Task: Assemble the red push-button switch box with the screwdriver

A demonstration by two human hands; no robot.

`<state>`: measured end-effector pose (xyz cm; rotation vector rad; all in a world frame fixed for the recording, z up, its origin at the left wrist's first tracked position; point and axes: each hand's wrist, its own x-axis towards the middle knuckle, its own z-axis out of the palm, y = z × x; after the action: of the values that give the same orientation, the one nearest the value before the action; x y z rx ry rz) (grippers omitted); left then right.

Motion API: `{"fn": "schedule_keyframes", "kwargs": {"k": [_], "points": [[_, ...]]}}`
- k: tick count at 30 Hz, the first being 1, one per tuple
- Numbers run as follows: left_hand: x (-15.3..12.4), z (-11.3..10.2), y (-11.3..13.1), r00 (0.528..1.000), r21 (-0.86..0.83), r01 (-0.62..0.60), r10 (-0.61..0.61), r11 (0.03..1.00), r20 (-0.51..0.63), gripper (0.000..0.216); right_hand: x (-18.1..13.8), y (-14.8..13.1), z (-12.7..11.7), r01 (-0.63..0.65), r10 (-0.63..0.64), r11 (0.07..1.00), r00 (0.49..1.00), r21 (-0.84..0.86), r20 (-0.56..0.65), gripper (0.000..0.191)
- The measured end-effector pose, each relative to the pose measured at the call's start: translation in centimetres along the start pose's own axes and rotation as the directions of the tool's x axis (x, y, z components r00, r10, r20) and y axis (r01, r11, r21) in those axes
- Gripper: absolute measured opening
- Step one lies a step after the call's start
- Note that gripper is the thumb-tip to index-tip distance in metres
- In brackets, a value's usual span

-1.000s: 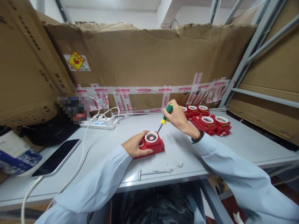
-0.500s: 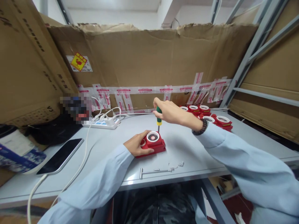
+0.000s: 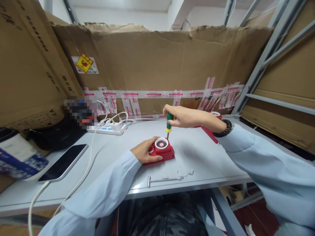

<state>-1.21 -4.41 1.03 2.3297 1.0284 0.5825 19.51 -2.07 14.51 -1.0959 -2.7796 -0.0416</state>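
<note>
A red box-shaped device (image 3: 164,155) with a white ring around a dark round window lies on the table. My left hand (image 3: 147,151) grips its left side, thumb along the front. In my right hand (image 3: 180,116) is a screwdriver (image 3: 169,122) with a green and yellow handle, held nearly upright. Its shaft runs down to the device's back right corner, behind the ring; the tip's contact is hidden. On the table in front of the device lie a small metal T-shaped rod (image 3: 162,180) and a short screw-like piece (image 3: 165,178).
More red devices (image 3: 211,133) stand at the right, mostly behind my right forearm. A phone (image 3: 64,163), a white cable and a power strip (image 3: 108,129) occupy the left. A cardboard wall (image 3: 152,62) closes off the back. The table's front edge runs close below the metal rod.
My right elbow and forearm have swung outward to the right, covering more of the red devices. The screwdriver's handle has shifted slightly right. My left hand keeps its hold.
</note>
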Motion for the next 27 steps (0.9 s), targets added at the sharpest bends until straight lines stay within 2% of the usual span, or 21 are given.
{"fn": "schedule_keyframes", "kwargs": {"k": [2, 5, 8, 11, 14, 16, 19, 21, 24, 27], "points": [[0.05, 0.04, -0.04, 1.000, 0.000, 0.000, 0.000, 1.000, -0.004, 0.067, -0.08, 0.02, 0.09, -0.068, 0.067, 0.997, 0.997, -0.047, -0.030, 0.016], [0.11, 0.14, -0.03, 1.000, -0.004, 0.000, 0.000, 1.000, -0.011, 0.066, 0.06, 0.10, 0.48, -0.191, 0.175, 0.975, 0.975, -0.111, -0.141, 0.018], [0.09, 0.21, 0.07, 1.000, -0.005, 0.006, -0.006, 1.000, -0.007, 0.066, 0.08, 0.01, 0.48, -0.123, 0.121, 0.992, 0.988, -0.011, -0.099, 0.011], [0.04, 0.24, 0.17, 1.000, 0.000, 0.008, -0.008, 1.000, -0.010, 0.067, -0.07, -0.15, 0.29, -0.123, 0.124, 0.992, 0.992, 0.031, -0.032, 0.027], [0.03, 0.22, 0.24, 1.000, -0.006, 0.011, -0.011, 1.000, -0.023, 0.066, -0.06, -0.10, 0.44, -0.222, 0.213, 0.972, 0.970, -0.081, -0.114, 0.027], [0.06, 0.15, 0.33, 1.000, -0.012, 0.011, -0.011, 1.000, -0.020, 0.066, 0.03, 0.01, 0.52, -0.216, 0.200, 0.972, 0.968, -0.091, -0.153, 0.025], [0.10, 0.02, 0.50, 1.000, -0.015, 0.011, -0.011, 1.000, -0.010, 0.067, 0.07, 0.01, 0.30, -0.109, 0.113, 0.992, 0.992, 0.056, -0.063, 0.039], [0.14, -0.05, 0.58, 1.000, -0.018, 0.009, -0.009, 1.000, -0.004, 0.067, 0.04, -0.09, 0.14, -0.111, 0.113, 0.989, 0.993, 0.097, -0.018, 0.044], [0.22, -0.09, 0.52, 1.000, -0.019, 0.003, -0.003, 1.000, 0.004, 0.066, 0.09, -0.10, 0.27, -0.216, 0.216, 0.976, 0.971, 0.010, -0.097, 0.032], [0.37, -0.07, 0.32, 1.000, -0.016, 0.000, 0.000, 1.000, 0.004, 0.065, 0.25, 0.17, 0.60, -0.203, 0.207, 0.978, 0.965, 0.041, -0.160, 0.031]]}}
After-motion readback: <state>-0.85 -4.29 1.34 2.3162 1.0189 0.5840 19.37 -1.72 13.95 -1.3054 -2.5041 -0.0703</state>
